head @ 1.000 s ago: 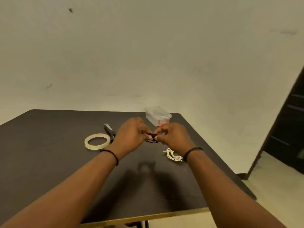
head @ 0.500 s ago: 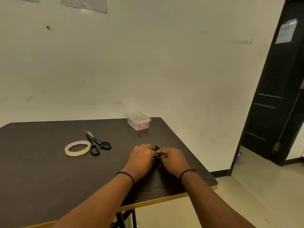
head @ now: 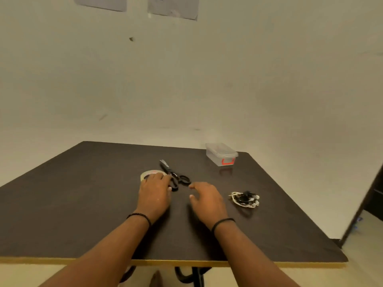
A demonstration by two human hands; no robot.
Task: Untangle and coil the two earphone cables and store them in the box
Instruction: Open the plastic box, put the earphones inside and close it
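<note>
The black earphone cable (head: 244, 196) and the white earphone cable (head: 249, 204) lie together in a small bundle on the dark table (head: 83, 204), to the right of my hands. A clear plastic box (head: 221, 153) with a lid and a red latch stands at the table's far right. My left hand (head: 155, 193) lies over the tape roll (head: 147, 174), its fingers reaching the scissors (head: 174, 172); whether it grips anything is hidden. My right hand (head: 207, 198) hovers near the scissor handles with relaxed fingers, holding nothing.
The table's yellow front edge (head: 186, 263) runs close to me. A dark door (head: 373, 193) stands at the right. Paper sheets (head: 172, 7) hang on the wall behind.
Both hands have let go of the black cable, which now lies with the white one at the right. The hands have moved left toward the tape and scissors. The camera view has shifted.
</note>
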